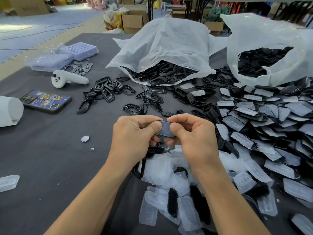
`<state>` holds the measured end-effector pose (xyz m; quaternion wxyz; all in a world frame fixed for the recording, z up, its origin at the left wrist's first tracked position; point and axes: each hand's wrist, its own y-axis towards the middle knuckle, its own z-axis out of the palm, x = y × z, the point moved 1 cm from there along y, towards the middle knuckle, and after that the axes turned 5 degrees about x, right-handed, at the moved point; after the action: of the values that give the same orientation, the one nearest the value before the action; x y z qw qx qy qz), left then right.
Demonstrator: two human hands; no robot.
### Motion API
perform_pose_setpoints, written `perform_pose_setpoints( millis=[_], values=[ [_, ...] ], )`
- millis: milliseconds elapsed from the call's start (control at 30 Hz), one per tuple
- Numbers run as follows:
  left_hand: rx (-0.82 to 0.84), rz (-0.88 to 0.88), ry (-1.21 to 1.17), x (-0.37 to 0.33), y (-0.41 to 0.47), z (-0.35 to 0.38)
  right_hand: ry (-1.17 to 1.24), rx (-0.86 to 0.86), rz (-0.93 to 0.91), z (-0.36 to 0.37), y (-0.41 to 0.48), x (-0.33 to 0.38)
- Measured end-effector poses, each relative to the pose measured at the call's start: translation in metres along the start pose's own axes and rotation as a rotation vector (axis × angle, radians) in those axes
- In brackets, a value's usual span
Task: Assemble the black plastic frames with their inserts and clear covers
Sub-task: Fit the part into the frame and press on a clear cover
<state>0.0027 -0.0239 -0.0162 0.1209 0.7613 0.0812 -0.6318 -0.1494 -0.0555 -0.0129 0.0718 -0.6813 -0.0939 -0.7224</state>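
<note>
The left hand (133,133) and right hand (191,134) are bare. Back from the fingers (145,119), the wrists and forearms are bare too, as far as shows.

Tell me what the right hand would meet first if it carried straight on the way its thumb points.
The covered black frame, which the right hand itself pinches. Just beyond it, probably the thumb of the left hand, which grips the same piece.

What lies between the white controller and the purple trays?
In the head view, a heap of small silver discs lies between the white controller and the purple trays.
</note>
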Motion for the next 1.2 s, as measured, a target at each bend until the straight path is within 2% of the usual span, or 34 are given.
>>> perform_pose_setpoints(
  millis=[233, 400, 500, 633, 967, 1067, 1200],
  values=[
    [-0.008, -0.032, -0.02, 0.004, 0.0, 0.0, -0.031, 0.055, -0.034, 0.003, -0.001, -0.002],
    [0.078, -0.016, 0.056, 0.003, -0.004, 0.001, -0.063, -0.016, -0.008, -0.003, 0.001, -0.005],
    [0.113, -0.056, -0.001, 0.004, -0.003, 0.002, -0.03, -0.007, 0.025, -0.006, 0.002, -0.002],
    [0.078, -0.119, -0.073, 0.004, -0.001, 0.004, -0.031, 0.041, 0.039, -0.005, 0.003, -0.001],
    [0.019, -0.044, 0.007, 0.008, 0.0, 0.004, -0.334, 0.126, -0.099, -0.004, -0.005, 0.003],
    [0.012, -0.042, 0.017, 0.008, 0.0, 0.004, -0.502, 0.093, -0.148, -0.005, -0.01, 0.006],
    [-0.024, 0.003, 0.12, 0.011, -0.001, 0.005, -0.609, 0.039, -0.15, -0.012, -0.01, 0.01]
  ],
)
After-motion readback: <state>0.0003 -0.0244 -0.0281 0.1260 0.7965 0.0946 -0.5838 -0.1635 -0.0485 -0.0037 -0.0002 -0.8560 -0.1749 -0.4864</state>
